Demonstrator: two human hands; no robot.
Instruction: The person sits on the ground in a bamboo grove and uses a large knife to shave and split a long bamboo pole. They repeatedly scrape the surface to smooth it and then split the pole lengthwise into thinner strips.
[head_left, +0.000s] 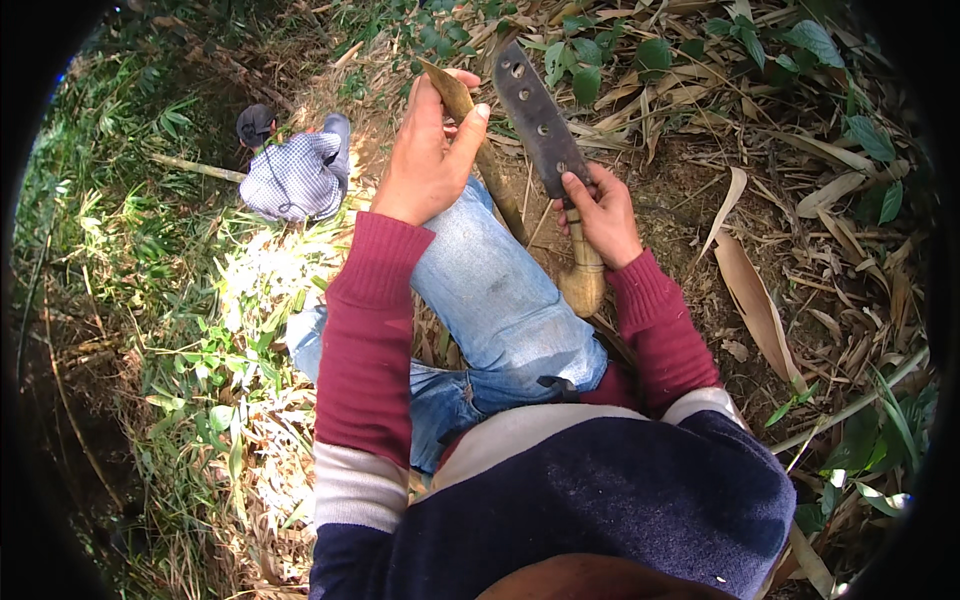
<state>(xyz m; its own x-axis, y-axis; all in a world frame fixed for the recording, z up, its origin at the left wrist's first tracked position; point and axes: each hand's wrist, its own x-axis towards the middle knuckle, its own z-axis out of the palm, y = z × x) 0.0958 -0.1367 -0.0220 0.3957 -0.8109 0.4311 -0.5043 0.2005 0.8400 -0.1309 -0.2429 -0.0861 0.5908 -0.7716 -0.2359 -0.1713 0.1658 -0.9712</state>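
My left hand [432, 150] is closed around a brown stick [452, 92]. The stick's pale upper end narrows to a point, and its darker length slants down past my knee. In my right hand [608, 218] is a machete [540, 125], gripped where the handle meets the blade, thumb against the blade's base. Its dark blade has several round holes and points up and away, just right of the stick and apart from it. The light wooden handle ends in a rounded butt below my fingers. My bent leg in blue jeans [500, 280] lies under both hands.
Another person [292, 172] in a checked shirt and dark cap is low on the ground at the far left, beside a long pole [195, 168]. Dry leaves [755, 300] cover the soil on the right. Green plants [590, 60] grow ahead, and sunlit grass [265, 290] lies at left.
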